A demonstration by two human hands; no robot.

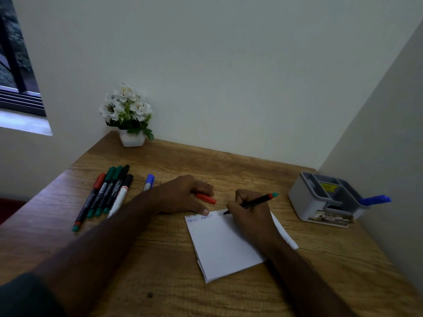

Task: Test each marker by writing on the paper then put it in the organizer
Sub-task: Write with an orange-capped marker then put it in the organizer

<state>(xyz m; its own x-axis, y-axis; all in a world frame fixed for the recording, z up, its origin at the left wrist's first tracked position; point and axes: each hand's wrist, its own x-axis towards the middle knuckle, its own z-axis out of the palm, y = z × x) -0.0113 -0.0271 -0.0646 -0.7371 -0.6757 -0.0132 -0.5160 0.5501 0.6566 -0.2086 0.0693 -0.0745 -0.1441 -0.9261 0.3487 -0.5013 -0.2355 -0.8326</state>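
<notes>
My right hand [249, 209] grips a black marker [258, 200] with a teal and red end, its tip touching the top of the white paper [222, 245], where some words are written. My left hand [183, 195] rests at the paper's upper left corner and holds a red cap [206, 199] under its fingers. Several capped markers [105, 193] lie in a row at the left, with a blue-capped one [149, 181] beside them. The grey organizer [325, 200] stands at the right with a blue marker [375, 199] sticking out of it.
A white pot of white flowers [128, 115] stands at the desk's back left corner. Walls close off the back and right sides of the wooden desk [160, 259]. A window is at the upper left.
</notes>
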